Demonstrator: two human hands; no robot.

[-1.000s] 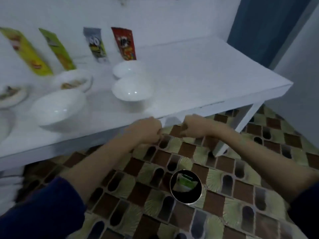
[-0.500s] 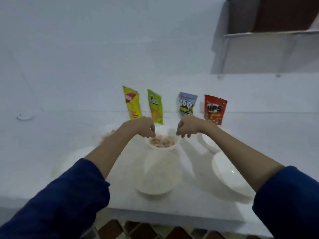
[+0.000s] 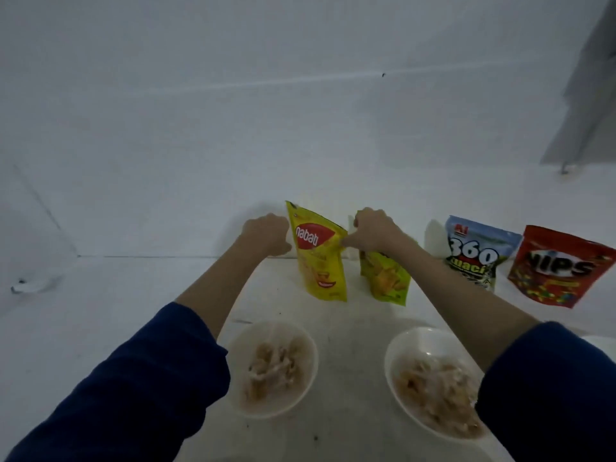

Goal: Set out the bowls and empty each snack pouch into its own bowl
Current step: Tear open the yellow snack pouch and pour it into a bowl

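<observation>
A yellow Nabati pouch [image 3: 318, 258] stands upright at the back of the white table. My left hand [image 3: 266, 233] is closed at its left edge, and my right hand [image 3: 371, 230] pinches its right edge near the top. Just right of it a green pouch [image 3: 386, 281] stands partly behind my right forearm. Further right stand a blue-white 360 pouch [image 3: 475, 253] and a red Nips pouch [image 3: 560, 268]. Two white bowls hold pale snacks: one [image 3: 271, 368] near my left sleeve, one [image 3: 430, 381] under my right sleeve.
The white table [image 3: 100, 315] runs up to a white wall [image 3: 233, 111] right behind the pouches. The rim of another white bowl [image 3: 600, 341] shows at the far right edge. A small clip-like object [image 3: 20, 286] lies far left.
My view swung up from the floor to the table and closer to the pouches. Both hands moved from over a bowl to the yellow pouch and took hold of it.
</observation>
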